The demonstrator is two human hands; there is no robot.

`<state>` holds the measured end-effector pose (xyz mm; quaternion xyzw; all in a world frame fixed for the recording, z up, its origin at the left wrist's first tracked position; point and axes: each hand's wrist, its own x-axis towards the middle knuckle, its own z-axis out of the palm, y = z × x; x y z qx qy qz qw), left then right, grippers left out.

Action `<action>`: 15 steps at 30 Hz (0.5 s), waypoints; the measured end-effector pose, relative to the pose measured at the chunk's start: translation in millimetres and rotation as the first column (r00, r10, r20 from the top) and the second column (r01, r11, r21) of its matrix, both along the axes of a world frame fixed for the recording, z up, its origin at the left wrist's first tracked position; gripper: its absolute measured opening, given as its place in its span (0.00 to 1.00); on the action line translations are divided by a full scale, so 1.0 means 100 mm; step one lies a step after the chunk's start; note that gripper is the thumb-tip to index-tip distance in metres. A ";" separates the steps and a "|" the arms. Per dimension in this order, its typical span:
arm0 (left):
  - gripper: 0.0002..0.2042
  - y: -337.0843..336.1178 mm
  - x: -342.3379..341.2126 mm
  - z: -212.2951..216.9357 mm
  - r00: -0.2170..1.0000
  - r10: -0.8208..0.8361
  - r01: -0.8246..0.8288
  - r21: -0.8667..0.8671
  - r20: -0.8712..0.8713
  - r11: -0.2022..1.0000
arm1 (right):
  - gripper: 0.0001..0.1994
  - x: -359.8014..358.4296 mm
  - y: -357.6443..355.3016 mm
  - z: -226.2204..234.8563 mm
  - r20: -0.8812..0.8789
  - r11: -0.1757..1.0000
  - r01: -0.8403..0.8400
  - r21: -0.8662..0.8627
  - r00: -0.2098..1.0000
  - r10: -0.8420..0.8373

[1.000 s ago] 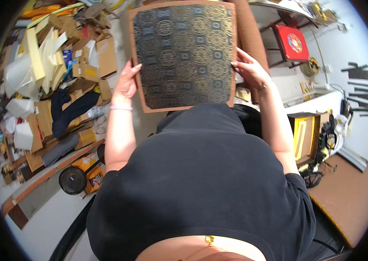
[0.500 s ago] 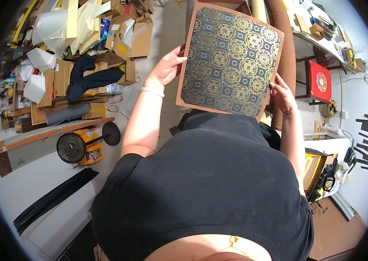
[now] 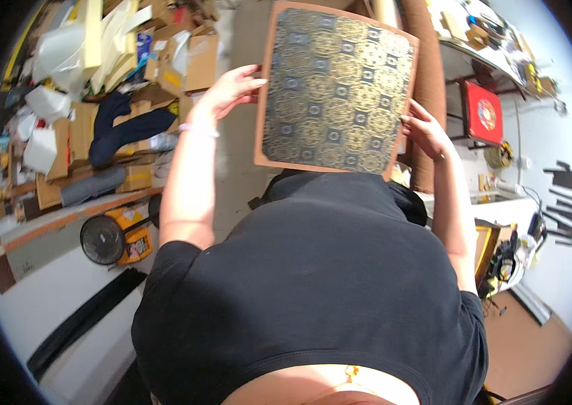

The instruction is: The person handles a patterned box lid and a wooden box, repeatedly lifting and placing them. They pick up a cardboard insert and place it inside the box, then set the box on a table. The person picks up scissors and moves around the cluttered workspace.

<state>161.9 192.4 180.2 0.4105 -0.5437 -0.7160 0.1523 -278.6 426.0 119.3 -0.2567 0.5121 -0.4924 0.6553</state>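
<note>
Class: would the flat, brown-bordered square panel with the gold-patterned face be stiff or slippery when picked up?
The brown-bordered panel is probably stiff: held at its sides by the left hand and right hand, it shows no obvious droop. It might be slightly slippery, judging by the sheen on its gold pattern.

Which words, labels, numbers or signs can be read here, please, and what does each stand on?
None can be read clearly.
Patterned board, between the left hand and right hand: medallions and squares, no lettering seen.
Orange box: print too small.
Blue packet: markings too small.
Red stool: round design, any lettering too small.
</note>
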 end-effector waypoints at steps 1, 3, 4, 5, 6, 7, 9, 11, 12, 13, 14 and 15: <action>0.41 -0.01 0.02 -0.05 1.000 0.018 -0.017 -0.011 0.009 1.000 | 0.35 0.01 0.00 -0.02 -0.002 1.000 0.024 -0.007 1.000 -0.024; 0.41 -0.01 0.04 -0.11 1.000 0.014 -0.014 -0.004 0.004 1.000 | 0.36 0.07 0.01 0.02 0.004 0.999 0.032 -0.035 0.999 -0.032; 0.42 -0.01 0.02 -0.08 1.000 0.001 0.000 0.003 -0.007 1.000 | 0.37 0.07 0.00 0.06 0.014 0.998 0.009 -0.064 1.000 -0.008; 0.39 0.02 -0.01 -0.09 0.999 0.036 -0.035 0.005 -0.015 0.999 | 0.34 0.06 0.01 0.06 0.019 0.998 0.026 -0.063 1.000 -0.025; 0.36 0.02 -0.02 -0.10 0.997 0.074 -0.074 0.005 -0.019 0.997 | 0.33 0.06 0.01 0.08 0.011 0.998 0.046 -0.052 0.999 -0.045; 0.37 0.00 -0.03 -0.16 0.995 0.099 -0.099 0.001 0.000 0.995 | 0.33 0.03 0.01 0.05 0.015 0.997 0.053 -0.048 0.999 -0.052; 0.39 -0.06 -0.01 -0.31 0.994 0.108 -0.108 0.009 0.008 0.994 | 0.32 0.07 0.02 0.13 -0.037 0.998 0.065 -0.018 0.997 -0.065; 0.38 -0.15 0.06 -0.45 0.997 0.081 -0.081 0.029 -0.013 0.996 | 0.34 0.12 0.02 0.20 -0.046 0.997 0.078 -0.018 0.996 -0.079; 0.38 -0.16 0.07 -0.48 0.996 0.082 -0.082 0.038 -0.016 0.996 | 0.34 0.13 0.02 0.21 -0.061 0.997 0.078 -0.019 0.995 -0.079; 0.37 -0.16 0.07 -0.51 0.996 0.084 -0.083 0.047 -0.019 0.995 | 0.34 0.15 0.02 0.23 -0.087 0.995 0.096 -0.028 0.991 -0.098; 0.36 -0.16 0.05 -0.56 0.996 0.086 -0.084 0.064 -0.036 0.994 | 0.34 0.16 0.04 0.26 -0.128 0.994 0.106 -0.036 0.986 -0.110; 0.35 -0.15 0.03 -0.55 0.994 0.092 -0.088 0.079 -0.050 0.993 | 0.34 0.18 0.04 0.32 -0.164 0.993 0.112 -0.045 0.979 -0.118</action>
